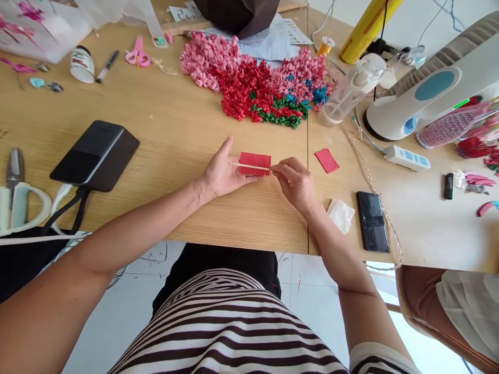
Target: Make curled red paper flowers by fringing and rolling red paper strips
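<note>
My left hand [226, 171] is palm up above the table, thumb stretched away from the other fingers. Across those fingers lies a red rectangular piece [255, 158], paper or fabric, with slits along its right end. A thin pale stick [249, 166] crosses over the red piece. My right hand [293, 179] pinches the stick's right end at the edge of the red piece. To the right on the table lies a second red piece [327, 160], touched by neither hand.
Red, pink, green and blue curled pieces [249, 78] are heaped at the back. A black box-shaped device [95, 153] with cables and large scissors [17, 197] are at left. On the right are a phone [373, 222], a white tissue [341, 215], a power strip [407, 157] and a fan [413, 98].
</note>
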`<state>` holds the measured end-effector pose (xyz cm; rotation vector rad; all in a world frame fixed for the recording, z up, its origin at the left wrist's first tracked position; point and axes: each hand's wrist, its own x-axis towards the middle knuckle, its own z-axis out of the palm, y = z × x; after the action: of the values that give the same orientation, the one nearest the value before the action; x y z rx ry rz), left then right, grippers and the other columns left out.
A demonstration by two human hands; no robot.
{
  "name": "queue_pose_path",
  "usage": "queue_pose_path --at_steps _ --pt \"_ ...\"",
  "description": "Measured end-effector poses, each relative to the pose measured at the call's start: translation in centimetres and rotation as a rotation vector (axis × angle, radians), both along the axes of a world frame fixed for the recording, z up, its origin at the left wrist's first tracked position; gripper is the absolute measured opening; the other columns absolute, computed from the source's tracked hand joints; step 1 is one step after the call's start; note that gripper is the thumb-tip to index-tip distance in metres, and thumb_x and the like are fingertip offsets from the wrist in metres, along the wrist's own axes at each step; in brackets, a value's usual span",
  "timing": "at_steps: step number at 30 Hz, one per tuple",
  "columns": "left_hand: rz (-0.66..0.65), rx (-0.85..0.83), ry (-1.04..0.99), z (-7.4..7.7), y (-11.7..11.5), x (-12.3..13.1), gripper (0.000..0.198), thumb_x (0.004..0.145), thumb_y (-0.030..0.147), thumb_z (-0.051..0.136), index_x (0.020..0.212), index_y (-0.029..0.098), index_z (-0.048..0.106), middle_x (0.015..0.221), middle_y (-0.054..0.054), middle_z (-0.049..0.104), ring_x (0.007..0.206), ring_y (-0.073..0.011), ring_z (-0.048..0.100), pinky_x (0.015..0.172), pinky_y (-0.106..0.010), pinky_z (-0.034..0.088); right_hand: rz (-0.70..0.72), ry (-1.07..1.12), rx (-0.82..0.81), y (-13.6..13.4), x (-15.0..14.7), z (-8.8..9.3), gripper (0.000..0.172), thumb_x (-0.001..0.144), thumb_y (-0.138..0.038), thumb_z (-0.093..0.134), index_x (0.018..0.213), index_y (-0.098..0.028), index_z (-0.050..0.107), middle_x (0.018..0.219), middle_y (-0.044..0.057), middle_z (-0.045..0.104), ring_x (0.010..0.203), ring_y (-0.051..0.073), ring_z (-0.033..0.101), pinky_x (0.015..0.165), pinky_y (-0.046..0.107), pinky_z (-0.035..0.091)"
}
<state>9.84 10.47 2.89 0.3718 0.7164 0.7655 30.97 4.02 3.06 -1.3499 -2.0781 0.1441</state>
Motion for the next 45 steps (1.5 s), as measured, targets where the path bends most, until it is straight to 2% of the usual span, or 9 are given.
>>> queue_pose_path --at_steps 5,10,14,22,28,31,34,38,45 --pt "-0.1 0.065 -0.07 0.0 -0.4 -0.1 0.065 0.092 0.066 0.053 0.116 0.008 0.071 0.112 -0.021 0.077 0.131 -0.0411 0.062 0.112 -0.055 0.051 -0.011 -0.036 0.059 0.2 -0.2 -0.6 0.025 0.104 -0.023 0.05 0.101 -0.023 0.075 0.096 0.006 0.069 0.084 0.015 0.065 0.07 0.027 0.049" --pt "-0.07 0.087 -0.063 0.6 -0.8 -0.1 0.029 0.087 0.024 0.055 0.103 0.009 0.074 0.109 -0.016 0.079 0.125 -0.0365 0.067 0.115 -0.059 0.047 0.002 -0.039 0.06 0.3 0.1 -0.8 0.024 0.104 -0.021 0.05 0.099 -0.023 0.074 0.095 0.005 0.068 0.084 0.014 0.064 0.07 0.027 0.049" --pt "-0.053 0.064 -0.038 0.9 -1.0 -0.1 0.027 0.076 0.006 0.056 0.097 0.005 0.074 0.109 -0.017 0.078 0.121 -0.0358 0.07 0.117 -0.06 0.046 0.015 -0.029 0.076 0.3 0.2 -0.7 0.022 0.104 -0.02 0.051 0.1 -0.023 0.073 0.096 0.005 0.067 0.085 0.014 0.065 0.072 0.027 0.05" --pt "-0.128 0.164 -0.073 0.7 -0.7 -0.2 0.033 0.077 0.0 0.054 0.102 0.002 0.075 0.109 -0.02 0.079 0.126 -0.0375 0.067 0.12 -0.061 0.042 0.022 -0.05 0.036 0.2 0.3 -0.7 0.022 0.104 -0.02 0.049 0.105 -0.023 0.071 0.099 0.005 0.066 0.089 0.016 0.063 0.076 0.029 0.05" --pt "-0.11 0.112 -0.126 0.4 -0.5 -0.2 0.036 0.078 -0.001 0.051 0.104 0.001 0.074 0.118 -0.023 0.076 0.132 -0.039 0.063 0.121 -0.061 0.04 -0.018 -0.288 0.057 -0.1 0.4 -0.1 0.035 0.097 -0.021 0.06 0.132 -0.024 0.06 0.118 0.01 0.065 0.107 0.025 0.06 0.093 0.043 0.048" --pt "-0.099 0.089 -0.133 0.4 -0.7 -0.1 0.038 0.078 0.0 0.049 0.106 0.001 0.073 0.122 -0.023 0.075 0.132 -0.039 0.063 0.121 -0.062 0.04 -0.073 -0.331 0.088 0.0 0.0 -0.1 0.032 0.097 -0.027 0.064 0.128 -0.022 0.06 0.114 0.01 0.067 0.104 0.026 0.06 0.093 0.043 0.047" --pt "-0.09 0.069 -0.124 0.5 -0.9 0.1 0.041 0.077 0.0 0.049 0.11 0.0 0.072 0.122 -0.022 0.075 0.131 -0.0385 0.064 0.12 -0.063 0.041 -0.089 -0.291 0.122 0.2 -0.5 -0.3 0.02 0.101 -0.032 0.06 0.117 -0.02 0.062 0.103 0.009 0.07 0.095 0.024 0.063 0.088 0.039 0.047" --pt "-0.077 0.095 -0.122 0.3 -0.9 0.1 0.038 0.076 -0.002 0.05 0.106 0.001 0.073 0.119 -0.021 0.076 0.129 -0.0368 0.065 0.119 -0.06 0.043 -0.078 -0.173 0.117 0.3 -0.7 -0.6 0.021 0.102 -0.038 0.059 0.112 -0.02 0.062 0.097 0.007 0.073 0.09 0.021 0.067 0.085 0.037 0.048" --pt "-0.145 0.254 -0.12 -0.1 -1.0 0.1 0.033 0.074 -0.001 0.056 0.098 0.008 0.078 0.111 -0.015 0.079 0.129 -0.0339 0.066 0.121 -0.056 0.041 -0.144 0.075 -0.048 0.2 -0.8 -0.5 0.022 0.095 -0.036 0.07 0.11 -0.022 0.063 0.089 0.001 0.073 0.081 0.017 0.069 0.082 0.035 0.053"
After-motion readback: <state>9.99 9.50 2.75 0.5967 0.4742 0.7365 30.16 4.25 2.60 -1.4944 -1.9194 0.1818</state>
